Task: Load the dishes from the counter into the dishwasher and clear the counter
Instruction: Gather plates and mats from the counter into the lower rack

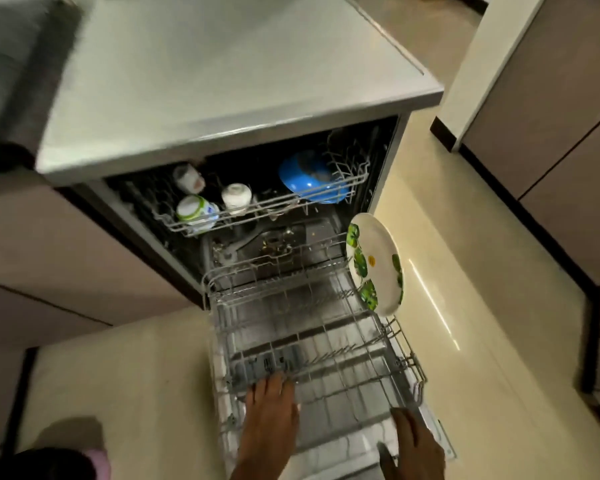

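Reaching onto the lower rack (312,341), my left hand (271,407) lies flat with straight fingers; my right hand (416,441) curls on the rack's front edge. One plate (374,265) stands at the rack's right. Counter (222,74) looks bare; pushing the rack in seems next.

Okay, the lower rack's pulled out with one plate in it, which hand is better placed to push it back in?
Left, probably. The left hand already rests on the lower rack front rail; the right hand sits at its near-right corner.
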`<act>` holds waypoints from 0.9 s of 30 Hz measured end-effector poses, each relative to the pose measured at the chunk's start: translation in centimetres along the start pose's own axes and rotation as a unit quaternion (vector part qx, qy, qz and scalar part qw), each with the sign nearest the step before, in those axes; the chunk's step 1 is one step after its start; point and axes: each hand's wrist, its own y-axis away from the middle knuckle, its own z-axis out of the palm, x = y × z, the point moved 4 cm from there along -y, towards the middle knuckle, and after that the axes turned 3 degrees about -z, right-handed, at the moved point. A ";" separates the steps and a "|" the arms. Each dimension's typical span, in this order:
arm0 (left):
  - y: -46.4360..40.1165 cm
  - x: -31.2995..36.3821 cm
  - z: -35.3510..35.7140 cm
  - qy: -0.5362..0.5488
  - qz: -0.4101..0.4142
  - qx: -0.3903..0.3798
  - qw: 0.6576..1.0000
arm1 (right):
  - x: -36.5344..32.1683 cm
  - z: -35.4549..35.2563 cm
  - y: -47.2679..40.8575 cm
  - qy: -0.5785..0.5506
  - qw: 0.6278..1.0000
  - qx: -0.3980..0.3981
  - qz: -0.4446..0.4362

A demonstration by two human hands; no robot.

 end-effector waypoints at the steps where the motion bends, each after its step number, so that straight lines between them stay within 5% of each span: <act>1: 1.4 0.7 -1.9 0.009 -0.002 -0.014 1.000 | -1.5 -1.8 0.7 0.001 1.000 0.009 -0.018; 5: 5.8 1.6 -9.3 0.002 -0.001 0.074 0.997 | -7.2 -9.7 2.4 0.025 0.992 0.072 -0.099; 12: 13.9 1.1 -16.2 0.001 -0.044 0.120 0.992 | -14.9 -17.9 7.6 0.041 0.966 0.082 -0.241; 27: 22.9 -9.4 -21.4 0.054 -0.227 0.184 0.955 | -28.6 -15.5 8.1 0.075 0.894 0.006 -0.441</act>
